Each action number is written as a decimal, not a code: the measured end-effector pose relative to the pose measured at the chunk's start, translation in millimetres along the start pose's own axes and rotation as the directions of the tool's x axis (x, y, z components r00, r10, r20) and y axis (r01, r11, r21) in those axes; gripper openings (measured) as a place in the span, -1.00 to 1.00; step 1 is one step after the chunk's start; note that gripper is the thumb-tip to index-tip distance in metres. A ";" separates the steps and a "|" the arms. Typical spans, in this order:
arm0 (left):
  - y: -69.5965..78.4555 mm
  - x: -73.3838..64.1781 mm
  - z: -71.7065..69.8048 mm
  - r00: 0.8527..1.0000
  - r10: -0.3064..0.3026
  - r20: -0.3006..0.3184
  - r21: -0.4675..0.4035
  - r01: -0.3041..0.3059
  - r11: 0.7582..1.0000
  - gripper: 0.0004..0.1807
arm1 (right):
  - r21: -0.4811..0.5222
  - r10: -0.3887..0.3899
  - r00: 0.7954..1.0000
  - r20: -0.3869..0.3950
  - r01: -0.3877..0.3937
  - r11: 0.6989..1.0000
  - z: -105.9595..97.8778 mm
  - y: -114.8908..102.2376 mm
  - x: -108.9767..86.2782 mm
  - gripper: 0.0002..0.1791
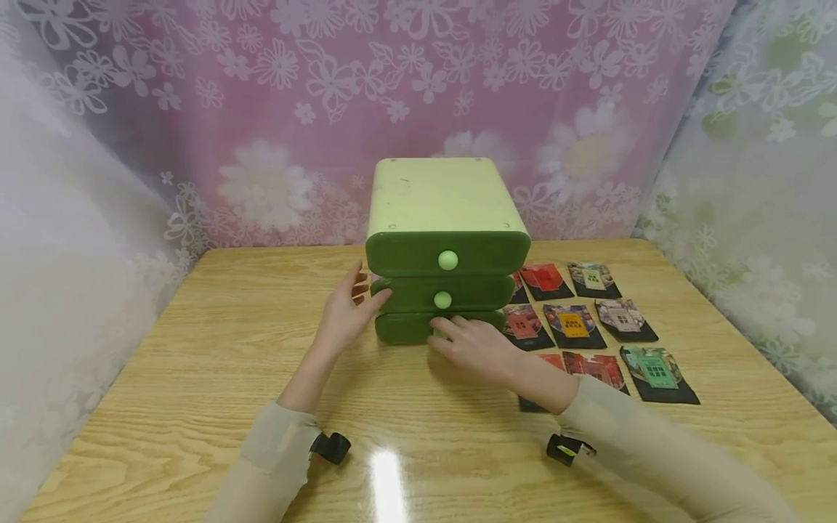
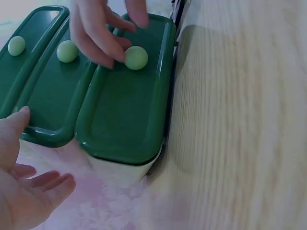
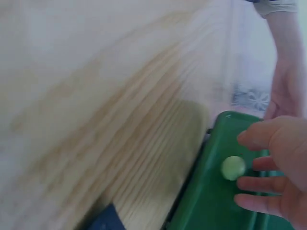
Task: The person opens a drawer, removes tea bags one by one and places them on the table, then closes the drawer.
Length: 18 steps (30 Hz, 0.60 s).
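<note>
A small chest of drawers [image 1: 447, 192] with a cream body and green drawer fronts stands on the wooden table. Each of its three drawers has a round pale green knob. At the bottom drawer [image 1: 402, 329] is my right hand [image 1: 480, 352], its thumb and fingers spread about the knob [image 3: 233, 168]; the knob is not gripped. Beside the chest's left side my left hand [image 1: 343, 312] is held with fingers extended, the thumb near the left end of the middle drawer [image 2: 53, 105]. Whether that thumb touches the drawer I cannot tell.
Several small printed packets, among them a green one [image 1: 656, 372] and an orange one [image 1: 574, 325], lie in rows right of the chest. My right forearm partly covers some. A flowered curtain [image 1: 281, 145] hangs behind the wooden table [image 1: 216, 349].
</note>
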<state>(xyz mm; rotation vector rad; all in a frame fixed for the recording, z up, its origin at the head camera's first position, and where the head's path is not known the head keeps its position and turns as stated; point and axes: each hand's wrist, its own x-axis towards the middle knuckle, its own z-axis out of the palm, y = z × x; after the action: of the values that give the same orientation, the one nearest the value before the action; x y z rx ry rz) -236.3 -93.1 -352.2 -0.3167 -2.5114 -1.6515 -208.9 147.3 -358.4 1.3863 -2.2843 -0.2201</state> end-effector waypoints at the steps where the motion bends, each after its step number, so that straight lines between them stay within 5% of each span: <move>1: 0.6 -2.6 -2.7 1.000 0.004 -0.009 0.017 -0.004 1.000 -0.10 | 0.041 0.007 0.999 -0.033 -0.005 0.999 -2.2 -0.4 -1.8 -0.70; 5: 6.8 -12.1 -19.0 0.998 0.055 -0.038 0.144 -0.049 0.988 -0.09 | 0.230 0.081 0.992 -0.095 -0.058 0.972 -19.2 3.9 -11.1 -0.66; 9: 14.3 -18.4 -41.0 0.996 0.079 -0.039 0.292 -0.065 0.954 -0.12 | 0.365 0.239 0.964 -0.118 -0.182 0.913 -41.7 17.2 -23.5 -0.74; 14: 18.8 -19.7 -68.1 0.986 0.157 -0.051 0.418 -0.122 0.900 -0.21 | 0.455 0.463 0.866 -0.189 -0.340 0.823 -60.1 42.3 -46.3 -0.86; 18: 21.1 -13.2 -87.4 0.953 0.295 -0.073 0.536 -0.212 0.817 -0.24 | 0.461 0.614 0.779 -0.125 -0.502 0.731 -68.0 67.8 -62.2 -0.79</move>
<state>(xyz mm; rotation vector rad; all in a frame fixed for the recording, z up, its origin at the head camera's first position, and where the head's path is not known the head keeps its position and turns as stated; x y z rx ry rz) -219.7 -166.6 -301.3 -0.4207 -2.5366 -0.8112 -207.6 240.8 -292.4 0.7370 -2.4638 0.6411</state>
